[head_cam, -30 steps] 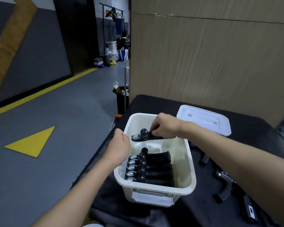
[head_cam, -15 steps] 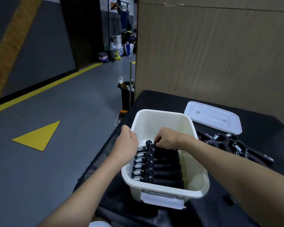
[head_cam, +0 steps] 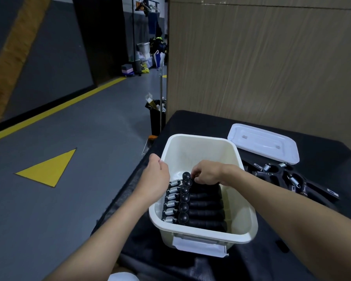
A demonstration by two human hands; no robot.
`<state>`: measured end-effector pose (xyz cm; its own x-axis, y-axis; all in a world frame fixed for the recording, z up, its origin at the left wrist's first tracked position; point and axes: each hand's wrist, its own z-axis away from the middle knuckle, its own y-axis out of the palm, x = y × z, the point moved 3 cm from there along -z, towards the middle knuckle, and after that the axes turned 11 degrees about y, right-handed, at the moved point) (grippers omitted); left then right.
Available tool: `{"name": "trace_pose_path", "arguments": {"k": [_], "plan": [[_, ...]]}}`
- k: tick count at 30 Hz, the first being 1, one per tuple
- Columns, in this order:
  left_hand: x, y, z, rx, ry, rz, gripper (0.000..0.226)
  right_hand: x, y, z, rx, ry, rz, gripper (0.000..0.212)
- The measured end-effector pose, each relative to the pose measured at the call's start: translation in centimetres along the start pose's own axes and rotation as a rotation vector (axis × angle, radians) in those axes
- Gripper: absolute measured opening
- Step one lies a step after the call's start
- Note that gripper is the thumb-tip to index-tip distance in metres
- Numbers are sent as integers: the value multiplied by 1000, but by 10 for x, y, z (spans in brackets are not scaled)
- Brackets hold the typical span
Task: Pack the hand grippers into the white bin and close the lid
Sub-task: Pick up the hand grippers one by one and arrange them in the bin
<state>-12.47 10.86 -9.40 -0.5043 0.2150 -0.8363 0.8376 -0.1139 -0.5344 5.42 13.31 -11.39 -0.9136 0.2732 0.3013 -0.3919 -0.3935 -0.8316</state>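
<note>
The left hand (head_cam: 156, 175) grips the left rim of the bin (head_cam: 199, 138), thumb over the edge, bracing it. The right hand (head_cam: 207, 173) is down inside, fingers curled on the far gripper (head_cam: 186, 175), which it pinches against the end of the row (head_cam: 201, 207) packed in the near half of the bin, at lower centre of the frame.

The first risk, as I judge it, is the row itself. The grippers stand on edge, leaning on one another, and the upper half of the bin behind them is bare. If the right hand lets go before the far gripper is wedged, it may tip back and take its neighbours with it (the springs at the left of the row look apt to snag, too).

The second is the bin's place. It sits close to the left edge of the counter (head_cam: 190, 120), with floor below it at the left of the frame. A hard push from the right hand could slide it that way if the left hand loosens.

More grippers (head_cam: 282, 175) lie in a tangle at the right, just below the lid (head_cam: 263, 142). Pulling one out carelessly may drag others, or nudge the lid. An uneven row could also stop the lid seating.
</note>
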Motion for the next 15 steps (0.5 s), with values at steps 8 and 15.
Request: {"name": "trace_pose_path", "arguments": {"k": [8,15], "plan": [[0,0,-1,-8,6,-6,20,4,2,-6,-71,40,184,30],[0,0,-1,-4,12,-24,22,7,2,-5,-81,6,105,30]]}}
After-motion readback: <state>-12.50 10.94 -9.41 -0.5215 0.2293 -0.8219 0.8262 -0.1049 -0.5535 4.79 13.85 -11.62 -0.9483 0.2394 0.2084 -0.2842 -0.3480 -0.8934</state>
